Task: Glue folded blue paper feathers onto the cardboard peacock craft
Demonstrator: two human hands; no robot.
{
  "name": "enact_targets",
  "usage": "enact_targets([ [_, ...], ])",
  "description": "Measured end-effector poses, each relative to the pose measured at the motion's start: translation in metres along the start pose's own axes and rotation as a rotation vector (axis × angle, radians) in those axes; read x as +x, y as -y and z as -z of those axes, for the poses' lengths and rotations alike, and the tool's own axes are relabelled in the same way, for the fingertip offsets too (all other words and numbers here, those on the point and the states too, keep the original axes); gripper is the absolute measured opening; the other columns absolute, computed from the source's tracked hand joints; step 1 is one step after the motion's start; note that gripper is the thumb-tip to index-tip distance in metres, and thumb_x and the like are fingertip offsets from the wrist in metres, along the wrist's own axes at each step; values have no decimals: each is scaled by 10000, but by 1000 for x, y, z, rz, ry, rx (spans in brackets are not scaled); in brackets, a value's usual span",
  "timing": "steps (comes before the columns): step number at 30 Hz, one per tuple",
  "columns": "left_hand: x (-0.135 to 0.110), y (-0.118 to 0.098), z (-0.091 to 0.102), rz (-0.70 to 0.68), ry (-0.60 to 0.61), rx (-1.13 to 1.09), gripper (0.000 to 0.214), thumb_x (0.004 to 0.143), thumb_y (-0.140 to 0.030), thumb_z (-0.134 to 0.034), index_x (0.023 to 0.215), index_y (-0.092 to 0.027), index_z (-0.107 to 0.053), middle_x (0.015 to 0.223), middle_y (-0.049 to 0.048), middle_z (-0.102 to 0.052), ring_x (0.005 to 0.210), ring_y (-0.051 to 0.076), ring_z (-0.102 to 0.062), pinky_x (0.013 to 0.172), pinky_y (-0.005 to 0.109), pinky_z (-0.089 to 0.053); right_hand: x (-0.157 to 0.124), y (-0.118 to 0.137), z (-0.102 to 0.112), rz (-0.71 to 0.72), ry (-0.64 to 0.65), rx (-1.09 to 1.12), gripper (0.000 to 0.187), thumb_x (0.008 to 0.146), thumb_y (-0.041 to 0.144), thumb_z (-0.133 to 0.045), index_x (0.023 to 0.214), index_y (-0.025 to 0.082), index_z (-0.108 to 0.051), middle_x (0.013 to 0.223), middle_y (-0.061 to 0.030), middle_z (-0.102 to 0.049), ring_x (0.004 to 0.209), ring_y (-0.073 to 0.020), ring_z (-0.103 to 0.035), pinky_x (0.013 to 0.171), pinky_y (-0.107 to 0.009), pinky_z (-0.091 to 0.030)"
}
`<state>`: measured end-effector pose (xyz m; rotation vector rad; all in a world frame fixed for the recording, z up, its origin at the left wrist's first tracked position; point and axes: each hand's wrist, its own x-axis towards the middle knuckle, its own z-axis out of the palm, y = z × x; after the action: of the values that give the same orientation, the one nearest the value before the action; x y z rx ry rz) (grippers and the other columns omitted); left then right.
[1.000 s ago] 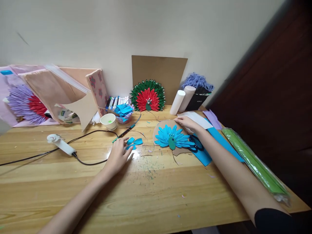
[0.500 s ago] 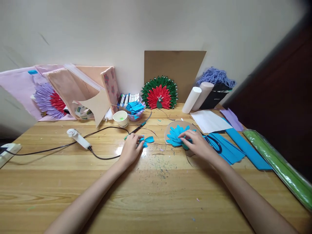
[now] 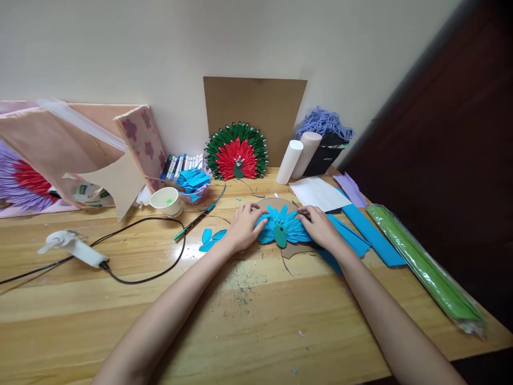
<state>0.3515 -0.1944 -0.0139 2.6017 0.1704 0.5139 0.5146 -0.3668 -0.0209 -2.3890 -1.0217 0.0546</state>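
On a round cardboard base (image 3: 266, 203) lies a fan of blue crepe-paper petals, with a green peacock body (image 3: 280, 236) at its lower middle. My left hand (image 3: 245, 227) bends its fingers and thumb around the left petals of the blue paper peacock (image 3: 276, 219). At the opposite edge, my right hand (image 3: 320, 227) has thumb and fingers closed on the right petals. The hands cover the outer petals in part. Left of my left hand lie several loose blue petals (image 3: 212, 239), and a green pen (image 3: 193, 222) is just behind them.
A white glue gun (image 3: 82, 250) with a black cord lies at left. Behind stand a paper cup (image 3: 166, 201), a basket of blue scraps (image 3: 194, 184) and a red-green peacock (image 3: 237, 152). Blue paper (image 3: 371, 230) and a green wrapped roll (image 3: 420, 262) are at right.
My left hand has left the loose petals for the peacock's left side. My right hand has shifted from its middle to its right edge, uncovering the green body. The view has turned right.
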Motion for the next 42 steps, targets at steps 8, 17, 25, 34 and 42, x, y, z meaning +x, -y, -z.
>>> enact_targets([
  [8,10,1,-12,-93,39,89,246,901,-267,-369,1047,-218,-561,1177,78,-450,1100,224,-386,964,405,-346,0,0,-2,-2,38,25,225,849,233,-432,1016,164,-565,1042,-114,-575,1034,-241,-522,920,-388,-400],
  [17,6,6,-7,-143,55,104,228,876,-210,-400,1002,-225,-590,1199,72,-454,1084,221,-386,941,382,-356,-1,0,-4,20,33,43,220,843,233,-438,1009,183,-572,1027,-103,-577,1012,-243,-527,905,-399,-409],
  [25,6,7,-6,-168,57,142,236,861,-183,-413,993,-220,-604,1197,88,-466,1067,236,-397,915,389,-365,-1,3,-3,16,54,31,223,847,230,-436,1016,167,-566,1040,-111,-579,1032,-242,-525,918,-391,-405],
  [34,0,7,13,-17,-52,96,232,876,-225,-407,1051,-180,-553,1114,93,-507,1034,220,-435,908,375,-368,-3,7,0,66,6,70,226,842,192,-412,1000,178,-574,1036,-106,-587,1019,-243,-528,902,-395,-409],
  [42,-74,30,51,339,-132,217,289,819,-265,-485,1086,-157,-493,1077,101,-541,1016,257,-473,856,400,-389,-16,39,6,401,-59,177,259,858,128,-387,930,221,-618,1008,-64,-609,1027,-228,-511,903,-394,-392],
])
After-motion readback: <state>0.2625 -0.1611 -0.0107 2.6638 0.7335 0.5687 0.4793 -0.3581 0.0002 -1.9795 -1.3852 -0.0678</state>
